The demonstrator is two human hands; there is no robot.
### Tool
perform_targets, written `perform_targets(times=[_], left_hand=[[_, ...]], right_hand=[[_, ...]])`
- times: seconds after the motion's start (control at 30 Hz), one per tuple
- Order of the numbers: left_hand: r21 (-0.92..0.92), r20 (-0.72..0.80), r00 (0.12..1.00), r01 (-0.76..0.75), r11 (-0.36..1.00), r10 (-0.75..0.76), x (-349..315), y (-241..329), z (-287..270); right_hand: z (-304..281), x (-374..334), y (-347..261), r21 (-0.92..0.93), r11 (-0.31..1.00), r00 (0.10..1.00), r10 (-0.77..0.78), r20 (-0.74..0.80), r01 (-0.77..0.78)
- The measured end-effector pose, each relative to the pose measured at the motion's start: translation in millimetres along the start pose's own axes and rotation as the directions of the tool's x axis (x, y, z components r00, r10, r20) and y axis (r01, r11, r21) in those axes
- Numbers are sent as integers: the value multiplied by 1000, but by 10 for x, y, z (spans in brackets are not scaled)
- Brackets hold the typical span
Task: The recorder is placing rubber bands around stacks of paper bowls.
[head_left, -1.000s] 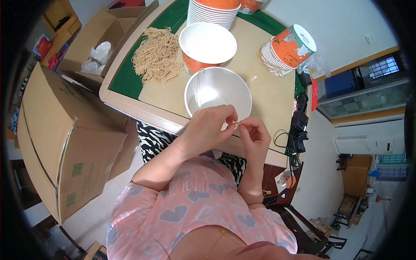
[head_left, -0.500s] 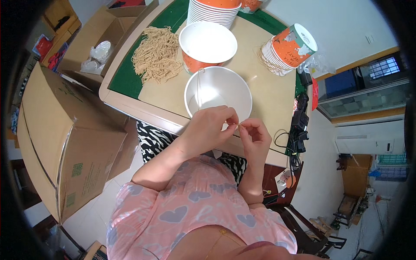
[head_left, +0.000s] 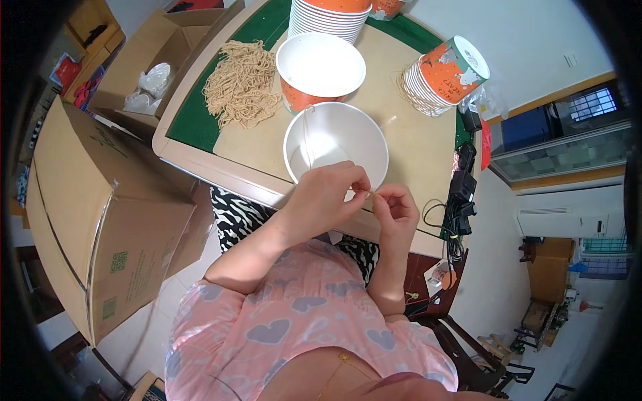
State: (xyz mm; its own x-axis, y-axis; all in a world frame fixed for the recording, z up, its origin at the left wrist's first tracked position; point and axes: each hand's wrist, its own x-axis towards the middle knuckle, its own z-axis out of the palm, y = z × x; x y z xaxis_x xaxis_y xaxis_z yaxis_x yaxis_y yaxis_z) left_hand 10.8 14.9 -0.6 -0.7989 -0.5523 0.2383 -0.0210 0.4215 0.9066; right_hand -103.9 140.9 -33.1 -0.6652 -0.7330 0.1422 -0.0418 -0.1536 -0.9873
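Note:
Both hands meet at the near rim of a white-lined paper bucket (head_left: 361, 137). My left hand (head_left: 328, 194) is closed, thumb and fingertips pinching a thin tan string (head_left: 307, 137). The string runs across the bucket's opening from its far rim. My right hand (head_left: 396, 204) pinches the string's end at the near right rim, its fingertips almost touching the left ones. Any knot there is too small to make out. Just behind stands another white-lined bucket (head_left: 321, 63) with an orange outside. To its left lies a loose pile of tan strings (head_left: 239, 83).
A stack of buckets (head_left: 328, 23) rises at the back. Another stack (head_left: 445, 77) lies tipped at the right, strings around its rims. Black adapters and cables (head_left: 461, 194) line the table's right edge. Large cardboard boxes (head_left: 140, 227) stand left of the table.
My fingertips have shifted slightly at the near rim, the right ones a little to the right. Both hands keep their pinch on the string, and the bucket has barely moved.

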Motion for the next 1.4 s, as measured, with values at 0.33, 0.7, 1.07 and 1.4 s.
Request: perform_targets(times=[0.33, 0.7, 1.07, 1.4], left_hand=[[39, 4, 1000, -20, 999, 19, -13, 4, 6], [38, -10, 999, -33, 999, 34, -7, 1, 22], [21, 50, 996, -75, 997, 73, 2, 33, 19], [16, 42, 998, -53, 998, 52, 2, 20, 5]], right_hand=[[-38, -9, 80, -114, 991, 997, -70, -12, 68], [-73, -20, 74, -210, 976, 998, -66, -9, 62], [-45, -36, -34, -346, 926, 988, -154, 25, 153], [-74, 43, -218, -223, 927, 949, -315, -21, 303]])
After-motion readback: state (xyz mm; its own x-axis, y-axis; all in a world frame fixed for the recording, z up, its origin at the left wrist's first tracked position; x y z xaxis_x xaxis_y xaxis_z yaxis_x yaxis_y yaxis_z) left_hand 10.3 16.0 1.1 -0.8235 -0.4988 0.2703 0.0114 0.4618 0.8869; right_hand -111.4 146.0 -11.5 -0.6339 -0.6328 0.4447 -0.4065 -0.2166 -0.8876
